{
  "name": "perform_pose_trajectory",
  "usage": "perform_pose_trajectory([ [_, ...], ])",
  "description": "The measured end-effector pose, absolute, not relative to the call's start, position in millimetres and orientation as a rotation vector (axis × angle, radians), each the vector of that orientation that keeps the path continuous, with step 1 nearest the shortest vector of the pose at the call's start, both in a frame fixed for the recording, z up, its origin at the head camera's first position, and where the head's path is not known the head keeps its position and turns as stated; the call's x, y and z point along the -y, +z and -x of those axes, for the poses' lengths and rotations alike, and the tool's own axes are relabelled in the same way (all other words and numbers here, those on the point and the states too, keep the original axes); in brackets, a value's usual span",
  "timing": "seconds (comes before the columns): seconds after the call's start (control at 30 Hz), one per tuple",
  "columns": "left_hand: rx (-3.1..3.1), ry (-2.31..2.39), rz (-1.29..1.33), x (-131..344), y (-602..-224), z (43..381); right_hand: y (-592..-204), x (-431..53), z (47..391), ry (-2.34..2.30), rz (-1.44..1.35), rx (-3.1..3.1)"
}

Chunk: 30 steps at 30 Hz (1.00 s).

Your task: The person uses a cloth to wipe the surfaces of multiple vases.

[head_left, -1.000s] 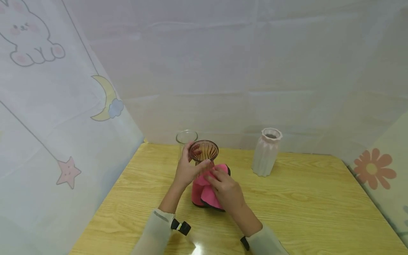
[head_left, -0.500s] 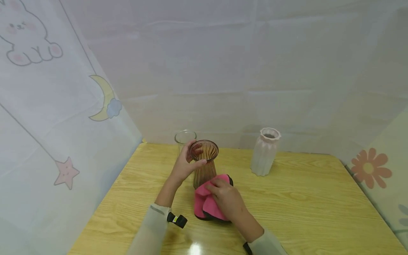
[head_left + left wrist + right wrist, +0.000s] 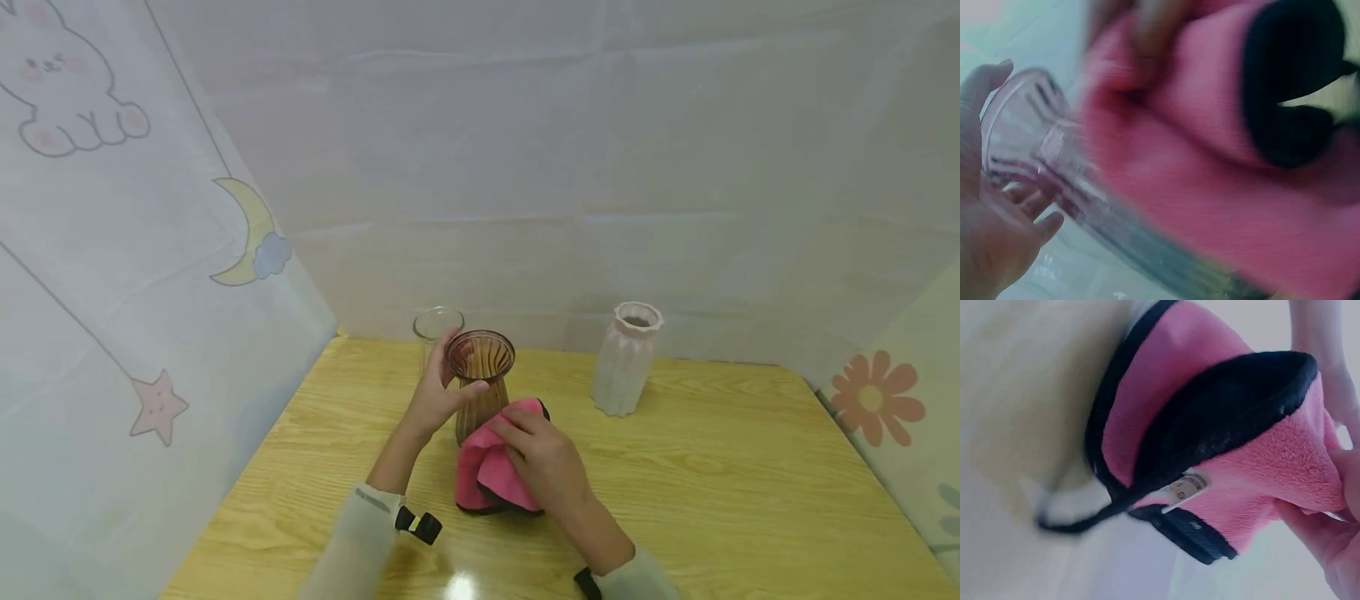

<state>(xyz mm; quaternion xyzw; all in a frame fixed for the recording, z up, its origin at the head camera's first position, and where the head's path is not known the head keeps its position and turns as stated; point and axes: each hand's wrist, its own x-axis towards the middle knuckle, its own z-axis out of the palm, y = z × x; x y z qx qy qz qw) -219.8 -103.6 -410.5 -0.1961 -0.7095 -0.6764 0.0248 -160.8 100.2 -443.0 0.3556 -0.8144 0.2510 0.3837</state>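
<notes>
A ribbed, purplish-brown glass vase [image 3: 480,408] stands upright near the middle of the table. My left hand [image 3: 435,398] grips it just under the flared rim, thumb on the near side. In the left wrist view the vase [image 3: 1079,181] is partly covered by a pink cloth [image 3: 1191,181]. My right hand [image 3: 551,462] pinches this pink cloth [image 3: 487,475], which has black edging and lies against the lower front of the vase. A small white label [image 3: 1188,487] and a black loop [image 3: 1079,525] show on the cloth in the right wrist view.
Close behind the left hand is a clear glass vase [image 3: 438,323], partly hidden. A white fluted vase [image 3: 625,367] stands farther right on the wooden table [image 3: 720,483]. Light printed sheets hang at the back and sides.
My right hand has moved the cloth down from the upper part of the vase, then slightly up again. The left hand keeps its grip; the vase stays about where it was.
</notes>
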Motion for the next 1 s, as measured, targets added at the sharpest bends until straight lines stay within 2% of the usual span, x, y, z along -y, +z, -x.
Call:
perform_pose_trajectory([
  [0.27,2.162,-2.039,0.480,92.2,-410.9,216.1,-424.1,-97.5,171.7,0.704,-0.907,1.861],
  [0.6,2.137,-2.162,0.521,94.8,-412.9,218.5,-444.9,-92.7,184.6,0.577,-0.927,1.856],
  [1.0,2.120,-2.213,0.649,100.9,-414.9,226.4,-458.7,-99.0,175.2,0.566,-0.949,2.005],
])
